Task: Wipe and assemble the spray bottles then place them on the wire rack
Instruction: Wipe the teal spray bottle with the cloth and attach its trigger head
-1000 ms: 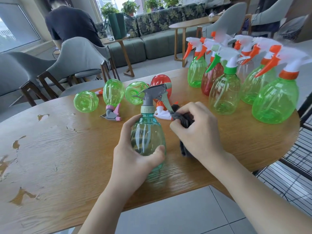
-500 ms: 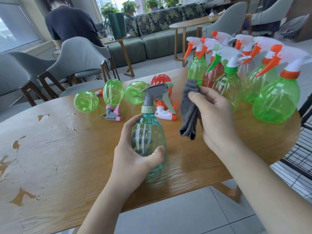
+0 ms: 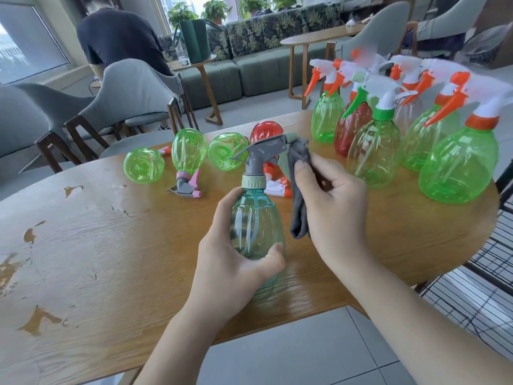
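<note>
While the teal bottle (image 3: pixel 256 223) stands upright on the wooden table (image 3: pixel 111 259), near its front edge at the picture's centre, its body is gripped by the left hand (image 3: pixel 236 262), fingers and thumb curled round it. A grey cloth (image 3: pixel 298 190) is pinched by the right hand (image 3: pixel 333 201) and pressed against the bottle's grey trigger head (image 3: pixel 263 154). At 2 o'clock from that bottle, a cluster of assembled bottles (image 3: pixel 374 154) is seen standing upright. At 11 o'clock, green bottles (image 3: pixel 144 165) and a red one (image 3: pixel 266 130) are laid on their sides. At 4 o'clock, beyond the table edge, a wire rack (image 3: pixel 497 276) is visible.
</note>
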A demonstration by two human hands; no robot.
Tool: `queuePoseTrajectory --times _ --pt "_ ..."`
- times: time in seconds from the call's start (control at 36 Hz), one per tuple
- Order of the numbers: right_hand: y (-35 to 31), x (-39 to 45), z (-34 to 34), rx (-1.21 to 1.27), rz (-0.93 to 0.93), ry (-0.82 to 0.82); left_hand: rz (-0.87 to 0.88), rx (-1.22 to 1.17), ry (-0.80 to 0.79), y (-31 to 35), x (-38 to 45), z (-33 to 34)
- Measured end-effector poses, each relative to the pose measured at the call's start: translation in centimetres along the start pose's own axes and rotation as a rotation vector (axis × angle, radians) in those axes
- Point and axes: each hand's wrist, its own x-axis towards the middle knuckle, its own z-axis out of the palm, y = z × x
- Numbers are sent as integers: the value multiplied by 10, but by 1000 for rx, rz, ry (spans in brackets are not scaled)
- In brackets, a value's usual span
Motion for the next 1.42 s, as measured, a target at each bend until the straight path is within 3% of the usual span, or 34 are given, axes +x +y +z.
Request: queuePoseTrajectory --times 0.11,0.36,0.53,0.67,0.89,1.11,1.31,1.42 --pt "4 5 -4 -184 -84 13 -1 -1 -5 0 2 -3" --pt "5 0 -3 -242 -137 9 19 32 18 -2 1 -1" --pt "15 -5 -8 -412 -162 12 39 51 94 -9 5 -9" --pt "6 15 -24 -386 -94 41 122 248 82 -13 4 -12" --pt "-8 41 -39 -418 -28 -121 190 455 89 -7 -1 -5" --pt "-16 30 -35 -550 -153 -117 184 673 124 -1 1 5" --pt "-31 11 -20 -428 -241 -157 125 693 131 1 3 7" --pt "-41 10 -21 -163 -43 -248 90 673 128 2 2 6"
